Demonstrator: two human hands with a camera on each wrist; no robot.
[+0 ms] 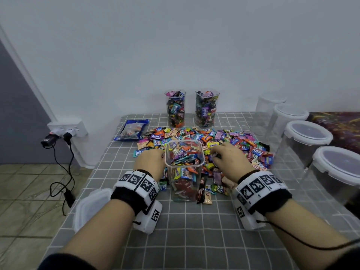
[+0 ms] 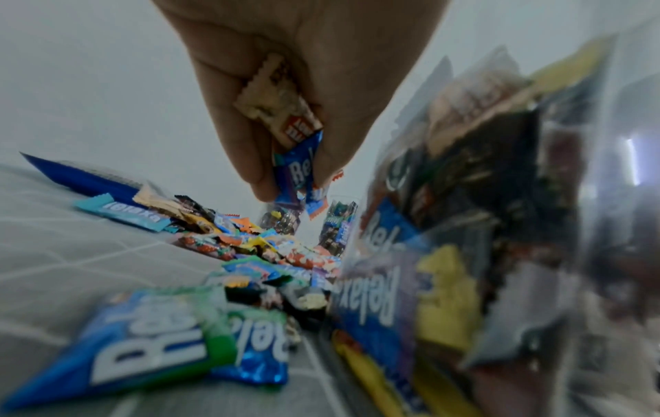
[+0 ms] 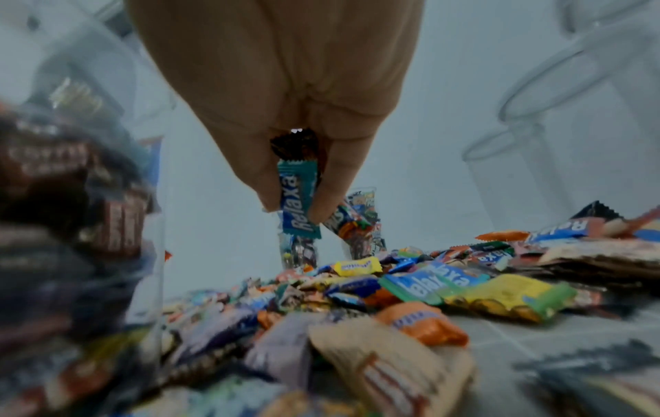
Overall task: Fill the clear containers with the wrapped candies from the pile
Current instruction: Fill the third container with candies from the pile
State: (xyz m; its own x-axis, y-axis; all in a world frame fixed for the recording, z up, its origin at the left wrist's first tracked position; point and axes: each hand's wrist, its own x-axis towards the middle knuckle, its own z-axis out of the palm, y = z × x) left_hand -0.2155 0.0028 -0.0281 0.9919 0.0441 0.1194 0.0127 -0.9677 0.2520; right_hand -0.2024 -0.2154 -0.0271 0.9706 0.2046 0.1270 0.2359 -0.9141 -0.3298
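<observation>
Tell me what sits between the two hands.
In the head view, the near clear container, nearly full of candies, stands between the left hand and right hand; each hand pinches candies.

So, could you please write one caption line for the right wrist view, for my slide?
Right hand pinches a teal Relaxa candy above the candy pile, beside the clear container.

Plain white wall point(image 1: 175, 45) sitting at 12, tiled floor point(image 1: 25, 191) showing at 8, grey door point(image 1: 17, 117) hanging out at 9.
</observation>
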